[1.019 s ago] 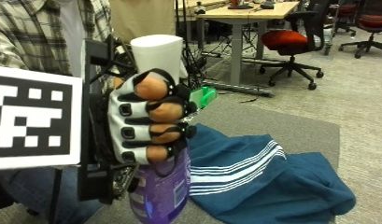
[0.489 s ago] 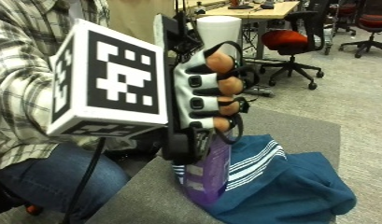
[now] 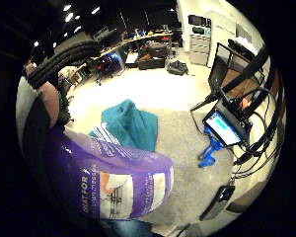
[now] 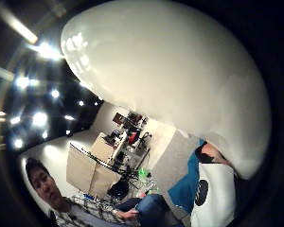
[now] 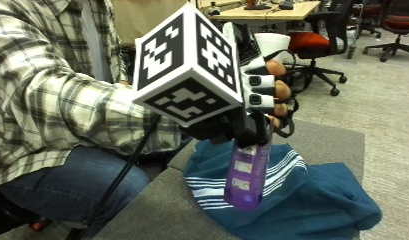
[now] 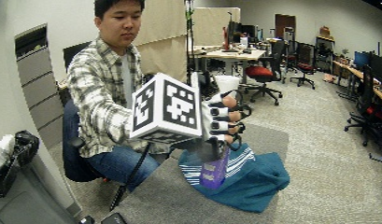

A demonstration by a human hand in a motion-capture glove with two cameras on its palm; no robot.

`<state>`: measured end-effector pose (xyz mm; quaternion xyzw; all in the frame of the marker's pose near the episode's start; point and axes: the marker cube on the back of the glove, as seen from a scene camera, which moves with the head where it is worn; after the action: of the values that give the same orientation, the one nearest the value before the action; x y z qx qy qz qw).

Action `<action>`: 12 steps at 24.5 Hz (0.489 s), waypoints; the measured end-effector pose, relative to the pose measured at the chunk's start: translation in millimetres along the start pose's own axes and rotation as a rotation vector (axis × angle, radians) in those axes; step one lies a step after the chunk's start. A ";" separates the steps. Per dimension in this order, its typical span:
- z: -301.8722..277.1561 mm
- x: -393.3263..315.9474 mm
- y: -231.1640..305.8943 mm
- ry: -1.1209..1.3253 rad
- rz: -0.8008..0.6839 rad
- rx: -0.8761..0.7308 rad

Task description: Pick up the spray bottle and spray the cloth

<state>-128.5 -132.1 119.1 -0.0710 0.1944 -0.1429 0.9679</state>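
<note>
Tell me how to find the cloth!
Look at the grey table in front of the seated person. The cloth lies crumpled on it, under the purple spray bottle that the gloved hand holds. It is teal with white stripes.

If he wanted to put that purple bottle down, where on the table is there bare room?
Bare grey table lies beside the teal cloth on his side, and behind it. The cloth's patch is crowded, with the hand holding the spray bottle above it.

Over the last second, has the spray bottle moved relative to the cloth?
Yes. The spray bottle, held by the right hand, has shifted from beside the cloth to over its striped edge, judged against the unmoved red chair.
</note>
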 end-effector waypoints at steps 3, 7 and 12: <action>10.7 -3.0 -1.6 0.095 -0.046 -0.069; 24.8 -3.9 -2.8 0.221 -0.099 -0.164; 41.3 -2.0 -3.8 0.360 -0.145 -0.284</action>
<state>-114.9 -131.7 158.3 -0.1936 0.3764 -0.1938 0.8850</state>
